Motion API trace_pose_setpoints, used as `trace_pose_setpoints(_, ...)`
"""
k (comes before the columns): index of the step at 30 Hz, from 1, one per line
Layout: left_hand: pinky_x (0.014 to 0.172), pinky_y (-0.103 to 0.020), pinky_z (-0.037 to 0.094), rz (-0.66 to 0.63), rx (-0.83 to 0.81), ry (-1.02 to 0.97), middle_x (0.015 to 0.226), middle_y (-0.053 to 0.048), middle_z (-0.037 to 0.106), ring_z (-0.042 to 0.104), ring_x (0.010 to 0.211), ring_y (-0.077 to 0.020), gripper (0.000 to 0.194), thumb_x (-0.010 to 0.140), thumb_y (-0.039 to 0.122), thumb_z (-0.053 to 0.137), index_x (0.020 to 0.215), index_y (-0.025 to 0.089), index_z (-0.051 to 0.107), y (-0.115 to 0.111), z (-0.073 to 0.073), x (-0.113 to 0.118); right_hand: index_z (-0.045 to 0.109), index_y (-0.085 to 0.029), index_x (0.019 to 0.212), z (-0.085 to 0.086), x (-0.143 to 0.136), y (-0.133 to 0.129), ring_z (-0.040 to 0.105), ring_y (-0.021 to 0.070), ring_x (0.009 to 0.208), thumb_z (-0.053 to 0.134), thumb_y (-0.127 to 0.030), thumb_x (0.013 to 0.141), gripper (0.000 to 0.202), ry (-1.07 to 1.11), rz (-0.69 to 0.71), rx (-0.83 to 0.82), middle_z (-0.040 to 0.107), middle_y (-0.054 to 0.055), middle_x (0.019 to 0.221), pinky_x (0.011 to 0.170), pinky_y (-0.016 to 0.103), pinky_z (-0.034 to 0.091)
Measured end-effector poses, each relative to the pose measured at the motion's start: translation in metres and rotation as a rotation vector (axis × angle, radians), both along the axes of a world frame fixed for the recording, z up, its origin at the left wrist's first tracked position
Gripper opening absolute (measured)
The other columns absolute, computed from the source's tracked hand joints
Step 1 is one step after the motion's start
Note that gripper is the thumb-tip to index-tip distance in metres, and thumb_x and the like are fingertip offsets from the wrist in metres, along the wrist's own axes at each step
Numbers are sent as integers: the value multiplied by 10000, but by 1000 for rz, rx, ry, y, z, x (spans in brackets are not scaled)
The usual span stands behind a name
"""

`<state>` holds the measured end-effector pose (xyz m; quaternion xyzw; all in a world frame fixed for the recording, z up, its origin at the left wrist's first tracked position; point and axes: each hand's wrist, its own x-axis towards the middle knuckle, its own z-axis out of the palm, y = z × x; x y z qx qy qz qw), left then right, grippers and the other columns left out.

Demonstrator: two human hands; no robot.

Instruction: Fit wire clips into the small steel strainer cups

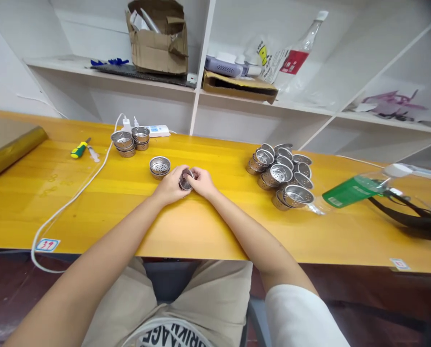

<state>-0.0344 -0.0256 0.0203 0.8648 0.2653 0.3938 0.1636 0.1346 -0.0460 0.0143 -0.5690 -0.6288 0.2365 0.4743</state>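
Between my two hands is a small perforated metal cup [186, 180], tilted so that its inside faces me. My left hand [173, 186] wraps round its left side. From the right, my right hand [201, 182] grips the rim, with the thumb over the opening. Just left of my hands stands a short stack of the same cups [160, 166]. Two more stacks [123, 140] sit farther back on the left. A larger cluster of stacked cups [280, 172] rests to the right, several of them leaning.
On the yellow table [208, 231], a white cable [74, 197] runs down the left past a screwdriver [80, 148] and a syringe [93, 153]. A bottle of green liquid [356, 190] lies at the right beside a black strap [406, 219]. White shelves [197, 96] stand behind.
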Motion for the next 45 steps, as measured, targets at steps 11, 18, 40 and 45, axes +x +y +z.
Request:
trace_pose_setpoints(11, 1065, -412, 517, 51, -9, 20, 1328, -114, 656, 653, 1214, -285, 666, 755, 370, 771, 1342, 195, 510, -3, 4, -3, 597, -211, 806, -3, 2, 3, 457, 121, 544, 646, -474, 798, 268, 85, 50, -46, 492, -70, 575, 553, 246, 375)
trace_pose_setpoints(18, 1066, -415, 511, 75, 11, 54, 1324, -124, 666, 657, 1203, -302, 739, 722, 488, 803, 1341, 173, 551, -6, 14, -5, 596, -206, 749, 13, 3, -6, 454, 126, 579, 678, -424, 784, 236, -66, -54, -86, 516, -63, 590, 571, 255, 335)
trace_pose_setpoints(40, 1161, -467, 412, 553, -79, 11, 1313, -127, 594, 540, 1297, -325, 310, 777, 488, 743, 916, 215, 696, 33, 1, -50, 684, -212, 833, 22, 46, -18, 692, 283, 965, 690, -338, 836, 126, -281, -447, -279, 753, 134, 983, 794, 342, 484)
trace_pose_setpoints(45, 1114, -464, 444, 607, -61, -28, 1199, -107, 634, 576, 1195, -314, 286, 732, 478, 784, 816, 221, 690, 30, 3, -48, 668, -168, 1097, 32, 45, -29, 676, 292, 985, 613, -353, 930, 256, -331, -544, -184, 732, 177, 1048, 816, 362, 475)
